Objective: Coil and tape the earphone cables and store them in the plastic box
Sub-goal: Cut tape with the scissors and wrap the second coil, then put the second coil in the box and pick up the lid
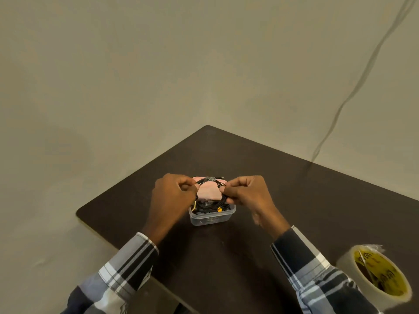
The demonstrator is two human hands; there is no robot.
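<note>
A small clear plastic box (212, 217) sits on the dark table (294, 189), holding several black cables with a yellow plug showing. Behind it lies a pink lid (208, 191). Just above the box I hold a coiled black earphone cable (209, 182) with both hands. My left hand (172, 198) pinches the coil's left side and my right hand (247, 193) pinches its right side. A bit of clear tape shows on the coil's far edge.
A roll of clear packing tape (374, 273) with a yellow core lies on the table at the near right. The table's left edge runs diagonally close to my left arm. A thin cord (353, 87) hangs down the wall at the right.
</note>
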